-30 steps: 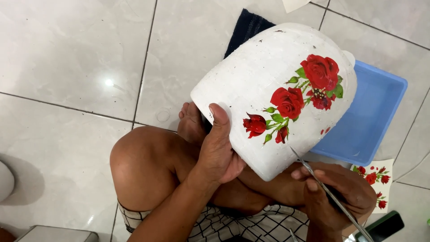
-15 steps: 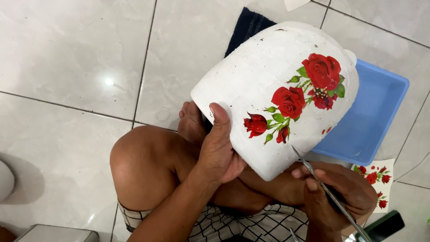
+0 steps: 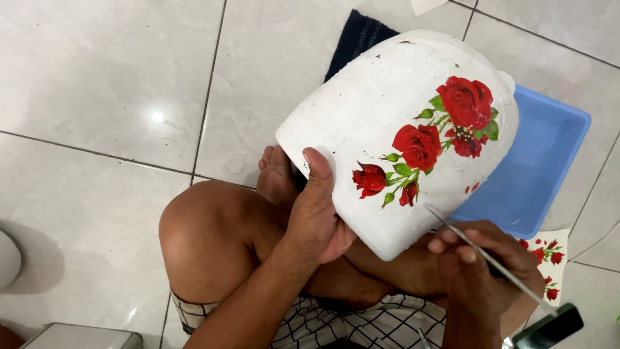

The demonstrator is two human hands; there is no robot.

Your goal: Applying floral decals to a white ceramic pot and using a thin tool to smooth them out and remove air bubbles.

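Observation:
A large white pot [image 3: 381,116] lies tilted on my lap, decorated with red roses and green leaves [image 3: 426,142]. My left hand [image 3: 316,213] grips its rim, thumb pressed on the outer wall. My right hand [image 3: 481,271] holds a thin brush [image 3: 487,258] like a pen. The brush tip touches the pot's wall just below and right of the roses.
A blue plastic tray [image 3: 536,174] sits on the tiled floor behind the pot. A dark cloth [image 3: 358,35] lies beyond it. A paper sheet with printed roses [image 3: 549,255] is at right, a dark phone [image 3: 549,328] at bottom right, a grey box [image 3: 84,336] at bottom left.
The brush tip has shifted slightly along the pot's lower wall. My left hand and the pot stay put.

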